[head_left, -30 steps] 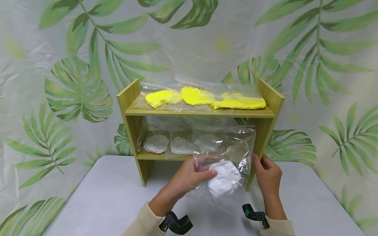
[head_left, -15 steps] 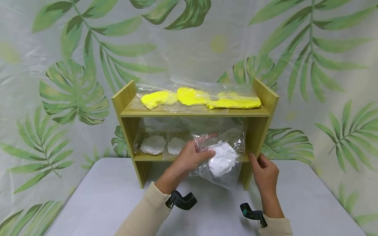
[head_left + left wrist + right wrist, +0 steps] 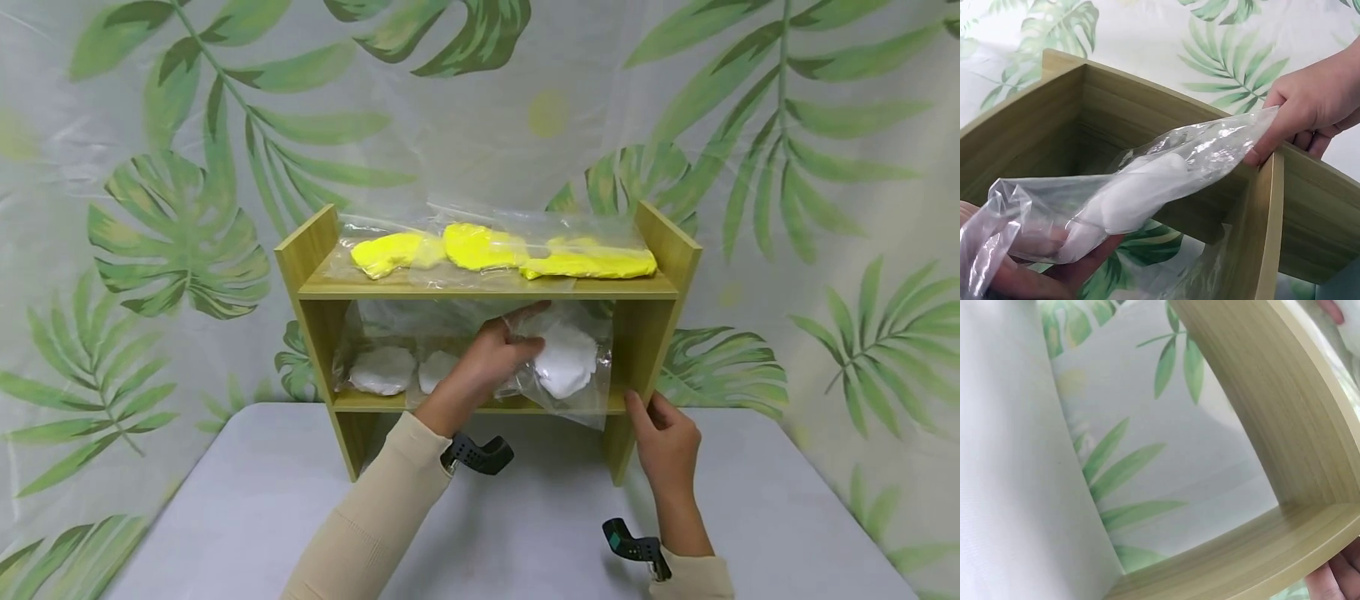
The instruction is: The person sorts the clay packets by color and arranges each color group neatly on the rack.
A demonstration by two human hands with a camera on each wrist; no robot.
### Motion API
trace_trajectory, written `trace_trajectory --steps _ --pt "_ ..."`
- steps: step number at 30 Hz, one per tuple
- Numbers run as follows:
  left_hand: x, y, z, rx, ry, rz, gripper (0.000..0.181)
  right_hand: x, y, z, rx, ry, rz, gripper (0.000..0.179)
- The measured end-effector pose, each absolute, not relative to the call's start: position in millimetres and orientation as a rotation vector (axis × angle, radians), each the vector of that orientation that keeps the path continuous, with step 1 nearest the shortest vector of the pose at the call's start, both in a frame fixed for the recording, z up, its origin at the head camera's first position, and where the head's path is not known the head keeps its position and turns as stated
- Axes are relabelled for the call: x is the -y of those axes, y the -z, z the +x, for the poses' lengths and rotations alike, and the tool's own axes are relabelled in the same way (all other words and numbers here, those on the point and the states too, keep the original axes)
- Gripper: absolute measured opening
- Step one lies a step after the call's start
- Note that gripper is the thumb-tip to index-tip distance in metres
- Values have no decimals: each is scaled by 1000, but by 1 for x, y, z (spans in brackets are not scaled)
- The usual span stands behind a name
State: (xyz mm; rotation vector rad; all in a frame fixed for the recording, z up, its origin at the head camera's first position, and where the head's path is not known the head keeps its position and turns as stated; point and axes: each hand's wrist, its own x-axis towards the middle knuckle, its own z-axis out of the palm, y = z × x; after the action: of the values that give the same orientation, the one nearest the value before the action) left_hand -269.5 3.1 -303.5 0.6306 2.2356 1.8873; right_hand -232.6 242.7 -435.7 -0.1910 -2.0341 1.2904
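Note:
My left hand pinches a clear plastic bag with a soft white lump inside, the thumb lying over the lump's left edge. The bag is at the right part of the lower level of a small wooden shelf, and its bottom corner hangs below the front edge of the lower board. My right hand holds the shelf's right side panel near the lower board, thumb in front. In the left wrist view the bag's far corner reaches close to the right hand's fingers. What the white lump is made of cannot be told.
Other clear bags with white lumps lie on the left and middle of the lower board. Several bags with bright yellow lumps lie along the top board. The shelf stands on a white table before a leaf-patterned backdrop.
My left hand has moved the bagged white lump up and inward, from in front of the shelf to the lower level. The right hand has stayed at the side panel.

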Motion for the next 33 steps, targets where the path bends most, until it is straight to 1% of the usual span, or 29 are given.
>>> trace_trajectory --steps 8,15,21,27,33 --pt "-25 298 -289 -2228 -1893 461 52 -242 434 -234 2018 -1288 -183 33" --pt "-42 310 -307 -2260 -1842 388 53 -243 435 -233 2024 -1289 -190 34" --pt "-46 318 -312 -2322 -1783 340 53 -242 438 -234 2024 -1284 -183 34" --pt "-47 320 -311 -2415 -1654 379 48 -243 438 -234 2016 -1269 -164 33" --pt "-52 320 -310 -2708 -1377 489 33 -244 438 -234 2016 -1269 -167 33"
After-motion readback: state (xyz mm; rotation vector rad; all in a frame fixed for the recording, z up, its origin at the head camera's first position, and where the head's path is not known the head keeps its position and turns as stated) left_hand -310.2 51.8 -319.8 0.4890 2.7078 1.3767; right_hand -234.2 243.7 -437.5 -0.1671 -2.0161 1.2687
